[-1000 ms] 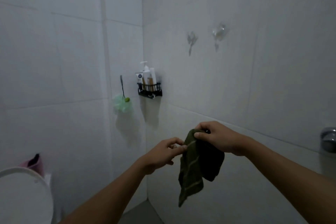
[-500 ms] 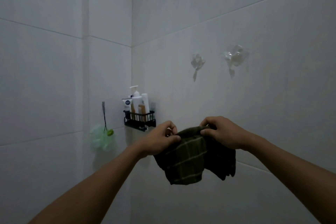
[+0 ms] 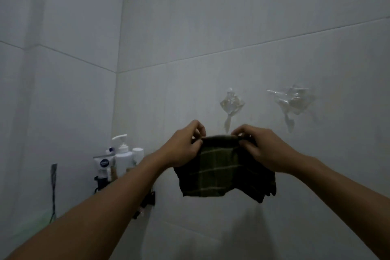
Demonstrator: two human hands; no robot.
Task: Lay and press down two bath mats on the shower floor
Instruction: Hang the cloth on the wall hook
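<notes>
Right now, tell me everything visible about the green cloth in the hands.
The cloth is dark green with pale checked lines and looks like soft woven fabric. It hangs bunched and partly folded in front of the white tiled wall, lower edge loose and uneven. The left hand and right hand pinch its top edge, stretched between them, just below a clear wall hook. Nothing else touches it.
</notes>
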